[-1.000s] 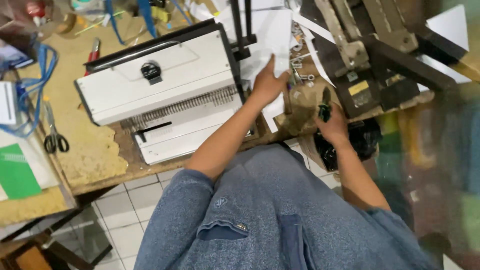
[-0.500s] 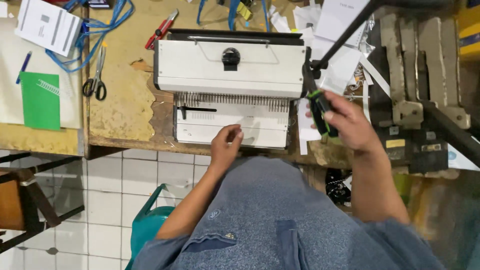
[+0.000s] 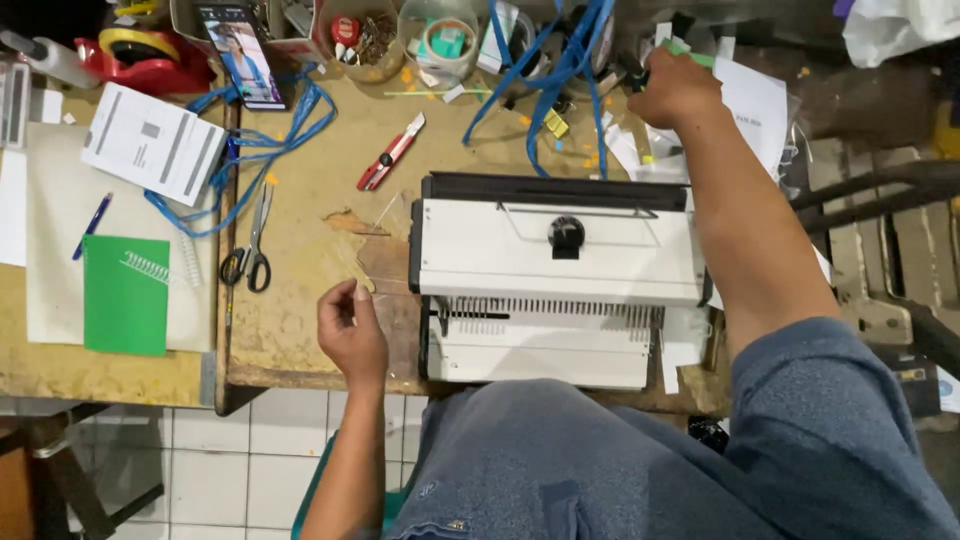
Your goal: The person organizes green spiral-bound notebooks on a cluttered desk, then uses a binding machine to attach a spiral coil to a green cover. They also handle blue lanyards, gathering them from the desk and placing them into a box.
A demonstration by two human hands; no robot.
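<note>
A white comb binding machine [image 3: 555,255] with a black knob sits on the worn wooden table [image 3: 300,330]. My left hand [image 3: 350,328] rests on the table just left of the machine's front tray, with its fingers curled together and nothing visible in them. My right hand [image 3: 675,88] is stretched past the machine's far right corner, closed around a green and black tool [image 3: 688,50] that it mostly hides. White papers [image 3: 755,105] lie beside that hand.
Scissors [image 3: 248,262], a red utility knife [image 3: 392,152] and blue cables [image 3: 275,125] lie left of the machine. Further left are a green booklet [image 3: 125,295], a white spiral comb [image 3: 150,268], a printed sheet [image 3: 155,142], a pen [image 3: 92,225] and a phone [image 3: 240,55]. Jars [image 3: 365,35] line the far edge.
My left hand left the machine's front tray and moved to the table on its left. My right hand carried the green and black tool away to the far side of the machine.
</note>
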